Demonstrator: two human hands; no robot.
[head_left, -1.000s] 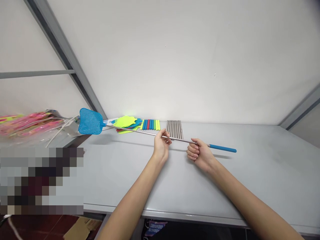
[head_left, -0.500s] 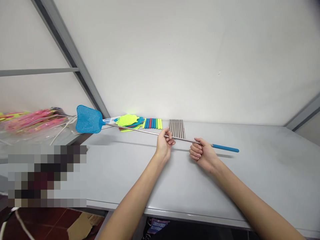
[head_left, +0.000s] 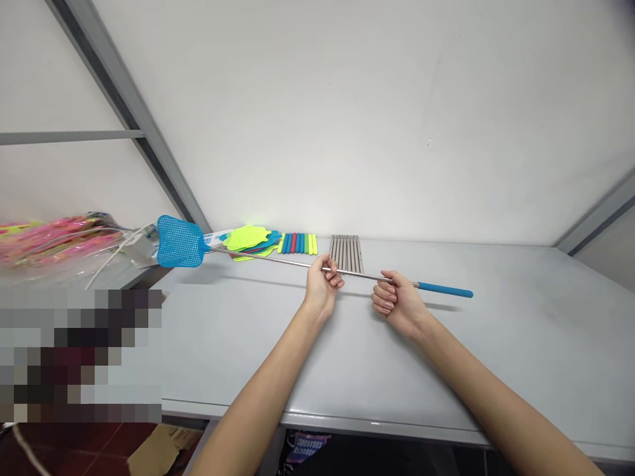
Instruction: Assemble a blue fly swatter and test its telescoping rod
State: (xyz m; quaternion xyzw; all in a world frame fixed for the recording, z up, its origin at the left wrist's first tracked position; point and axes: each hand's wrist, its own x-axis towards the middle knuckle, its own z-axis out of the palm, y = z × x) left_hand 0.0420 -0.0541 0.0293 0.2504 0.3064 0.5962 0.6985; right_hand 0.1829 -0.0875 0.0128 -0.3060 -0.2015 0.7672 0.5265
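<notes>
Far left of the frame, clear bags of pink and yellow pieces [head_left: 54, 243] lie heaped, with a white cable [head_left: 119, 254] running beside them; below, a pixelated patch hides whatever is there, and torn cardboard [head_left: 153, 453] shows at the lower left. Moving right, here's the blue mesh head [head_left: 179, 242] of the fly swatter [head_left: 290, 262], up at centre-left, the whole swatter slanting gently down across the middle of the frame, above the grey table [head_left: 520, 344]. Just behind its rod sits a stack of swatter heads [head_left: 248, 239], bright yellow on top, blue and red edges peeking out. Next comes a neat row of coloured grips [head_left: 297, 244]: yellow, blue, red, green. Now the left hand [head_left: 322, 287], near centre, pinching the rod narrowly between thumb and curled fingers! Behind it, bare metal rods [head_left: 350, 254] lie side by side. On to the right hand [head_left: 401, 304], right of centre, closed in a loose fist, thumb along the rod, and just beyond it the blue handle [head_left: 445, 289] pokes out, nothing gripping it.
</notes>
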